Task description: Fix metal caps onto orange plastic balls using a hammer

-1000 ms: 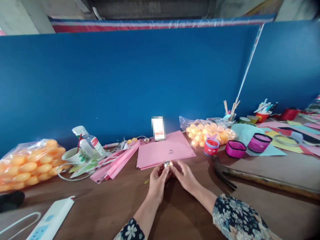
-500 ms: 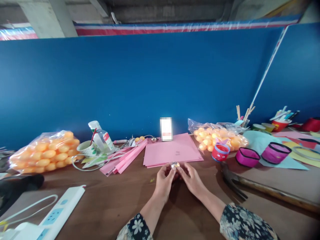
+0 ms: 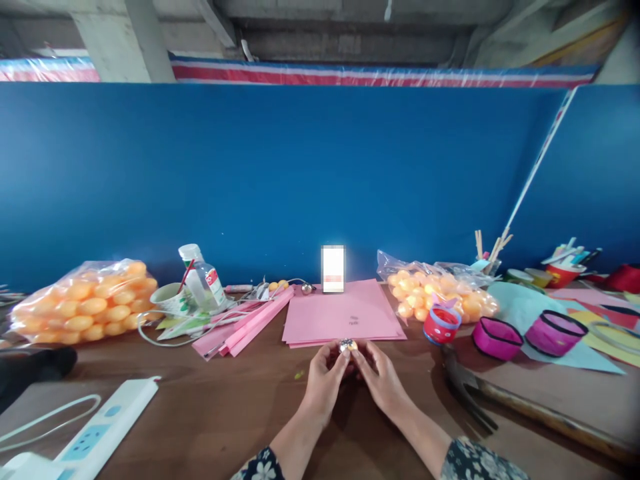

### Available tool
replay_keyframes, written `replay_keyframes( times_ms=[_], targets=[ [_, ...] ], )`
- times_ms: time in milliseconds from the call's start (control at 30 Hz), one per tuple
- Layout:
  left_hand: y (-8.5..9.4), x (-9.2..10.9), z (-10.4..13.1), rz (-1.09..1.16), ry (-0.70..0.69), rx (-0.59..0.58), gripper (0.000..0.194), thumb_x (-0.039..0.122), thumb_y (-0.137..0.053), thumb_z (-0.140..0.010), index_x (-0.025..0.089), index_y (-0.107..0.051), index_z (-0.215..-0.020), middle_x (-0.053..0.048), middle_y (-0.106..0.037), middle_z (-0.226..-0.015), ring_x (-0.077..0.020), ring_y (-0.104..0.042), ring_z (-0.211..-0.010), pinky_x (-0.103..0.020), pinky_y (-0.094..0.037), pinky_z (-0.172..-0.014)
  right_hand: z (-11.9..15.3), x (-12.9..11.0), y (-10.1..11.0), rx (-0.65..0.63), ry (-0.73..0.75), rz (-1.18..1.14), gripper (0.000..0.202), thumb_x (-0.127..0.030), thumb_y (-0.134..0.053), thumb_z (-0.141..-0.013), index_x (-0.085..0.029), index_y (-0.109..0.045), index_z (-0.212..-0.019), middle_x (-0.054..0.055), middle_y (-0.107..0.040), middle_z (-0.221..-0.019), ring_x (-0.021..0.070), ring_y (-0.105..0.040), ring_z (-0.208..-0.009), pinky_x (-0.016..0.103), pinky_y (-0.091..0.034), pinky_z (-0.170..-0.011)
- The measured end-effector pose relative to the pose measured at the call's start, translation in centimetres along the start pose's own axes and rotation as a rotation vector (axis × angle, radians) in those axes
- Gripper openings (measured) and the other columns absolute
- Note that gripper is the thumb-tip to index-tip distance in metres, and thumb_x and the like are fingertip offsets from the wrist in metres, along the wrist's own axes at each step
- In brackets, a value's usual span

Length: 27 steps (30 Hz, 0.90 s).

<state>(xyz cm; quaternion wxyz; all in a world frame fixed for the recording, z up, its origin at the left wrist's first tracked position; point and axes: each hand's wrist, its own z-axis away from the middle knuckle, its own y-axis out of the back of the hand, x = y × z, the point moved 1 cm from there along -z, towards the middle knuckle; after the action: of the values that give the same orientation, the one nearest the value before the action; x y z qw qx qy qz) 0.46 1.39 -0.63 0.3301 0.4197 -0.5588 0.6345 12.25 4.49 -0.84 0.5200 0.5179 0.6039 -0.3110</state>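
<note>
Between my two hands is a small shiny metal ball (image 3: 349, 345), silver with a golden gleam, perhaps a bell. My left hand (image 3: 325, 380) pinches it from the left, thumb on the near side. From the right, my right hand (image 3: 377, 377) grips the same ball, its thumb tip close to the other thumb. The remaining fingers curl underneath and are partly hidden. Just beyond the fingertips lies a stack of pink sheets (image 3: 340, 310) with small dark marks. A similar silver ball (image 3: 307, 288) rests at the stack's far left corner.
Bags of orange balls stand left (image 3: 93, 310) and right (image 3: 415, 287). A hammer (image 3: 530, 403) lies at right, near magenta fabric rings (image 3: 497, 339) and a red cup-like ring (image 3: 442, 325). At left are a power strip (image 3: 107, 427), pink strips (image 3: 255, 323) and a bottle (image 3: 205, 280).
The view has tilted up, so the table and hands sit lower in the picture. Both hands keep the same pinch on the ball.
</note>
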Motion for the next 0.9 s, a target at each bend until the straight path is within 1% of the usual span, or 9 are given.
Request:
replay_keyframes(
  times_ms=[233, 500, 667, 733, 800, 900],
  targets=[
    [-0.03, -0.03, 0.01, 0.003, -0.01, 0.0, 0.028, 0.033, -0.063, -0.071, 0.014, -0.06, -0.092, -0.009, -0.065, -0.089, -0.0188, -0.061, -0.083, -0.033, -0.048, -0.077, 0.03, -0.23, -0.03, -0.012, -0.01, 0.013, 0.03, -0.037, -0.048, -0.085, -0.019, -0.055, -0.108, 0.01, -0.064, -0.104, 0.0236, -0.062, -0.091, 0.03, -0.052, -0.07],
    [-0.12, 0.24, 0.0, 0.024, -0.004, -0.007, 0.029, 0.031, -0.063, -0.071, 0.013, -0.061, -0.094, -0.01, -0.065, -0.092, -0.0195, -0.062, -0.084, -0.035, -0.047, -0.081, 0.17, -0.42, -0.06, 0.013, 0.011, 0.03, 0.029, -0.038, -0.048, -0.085, -0.019, -0.057, -0.105, 0.01, -0.065, -0.102, 0.024, -0.061, -0.093, 0.034, -0.051, -0.077],
    [-0.23, 0.6, 0.17, 0.026, -0.032, -0.016, 0.03, 0.029, -0.064, -0.071, 0.013, -0.062, -0.097, -0.012, -0.065, -0.099, -0.0223, -0.06, -0.093, -0.036, -0.045, -0.085, 0.16, -0.24, -0.02, 0.064, 0.036, 0.039, 0.035, -0.037, -0.051, -0.083, -0.021, -0.052, -0.114, 0.008, -0.06, -0.112, 0.0221, -0.058, -0.101, 0.033, -0.048, -0.086],
    [-0.21, 0.66, 0.17, 0.009, -0.035, 0.001, 0.033, 0.029, -0.066, -0.069, 0.014, -0.062, -0.098, -0.011, -0.066, -0.098, -0.0223, -0.06, -0.093, -0.035, -0.045, -0.085, 0.09, -0.21, 0.02, 0.064, 0.052, 0.046, 0.033, -0.036, -0.052, -0.082, -0.022, -0.054, -0.112, 0.007, -0.06, -0.113, 0.0221, -0.056, -0.104, 0.034, -0.045, -0.09],
    [-0.17, 0.6, 0.14, 0.019, -0.02, 0.014, 0.035, 0.029, -0.068, -0.066, 0.014, -0.063, -0.098, -0.011, -0.067, -0.096, -0.0216, -0.061, -0.091, -0.034, -0.046, -0.084, 0.01, -0.2, 0.03, 0.051, 0.054, 0.009, 0.031, -0.036, -0.052, -0.083, -0.021, -0.056, -0.11, 0.008, -0.061, -0.112, 0.0223, -0.056, -0.104, 0.035, -0.045, -0.092],
    [-0.09, 0.39, 0.09, 0.092, 0.027, 0.019, 0.036, 0.031, -0.068, -0.067, 0.016, -0.063, -0.1, -0.01, -0.067, -0.1, -0.0196, -0.062, -0.087, -0.032, -0.048, -0.081, -0.04, -0.25, 0.03, 0.058, 0.016, -0.117, 0.03, -0.037, -0.051, -0.083, -0.02, -0.054, -0.109, 0.008, -0.062, -0.109, 0.0224, -0.057, -0.102, 0.035, -0.047, -0.088]
  ],
)
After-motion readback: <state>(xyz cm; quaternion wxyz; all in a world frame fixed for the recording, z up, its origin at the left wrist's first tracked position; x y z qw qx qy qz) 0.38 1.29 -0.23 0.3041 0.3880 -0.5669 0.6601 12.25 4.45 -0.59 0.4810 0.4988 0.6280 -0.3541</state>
